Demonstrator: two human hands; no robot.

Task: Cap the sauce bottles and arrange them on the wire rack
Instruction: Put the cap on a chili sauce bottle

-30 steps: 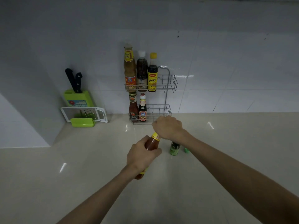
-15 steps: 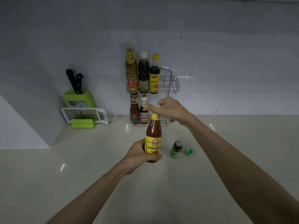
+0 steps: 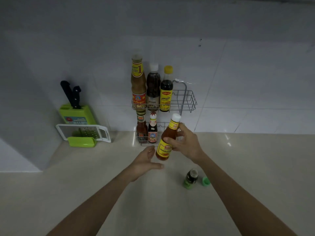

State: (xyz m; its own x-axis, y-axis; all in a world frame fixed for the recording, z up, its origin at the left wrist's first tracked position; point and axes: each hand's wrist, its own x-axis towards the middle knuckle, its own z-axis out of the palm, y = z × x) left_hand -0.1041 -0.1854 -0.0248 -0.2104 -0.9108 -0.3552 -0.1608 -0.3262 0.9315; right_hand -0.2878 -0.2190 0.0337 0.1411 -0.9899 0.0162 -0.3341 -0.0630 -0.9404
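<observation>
My right hand grips a red chilli sauce bottle with a yellow label and white cap, tilted, in the air just in front of the wire rack. My left hand is open just left of and below the bottle, holding nothing. The rack's upper shelf holds three tall capped bottles; its lower shelf holds two small ones. A small dark bottle with a green label stands uncapped on the counter, its green cap lying beside it on the right.
A green knife block with black-handled knives stands at the left against the wall, a white-framed grater leaning in front of it. The beige countertop runs to a white tiled wall.
The chilli bottle passed from my left hand to my right, now capped, and rose toward the rack. My left hand let go and opened below it.
</observation>
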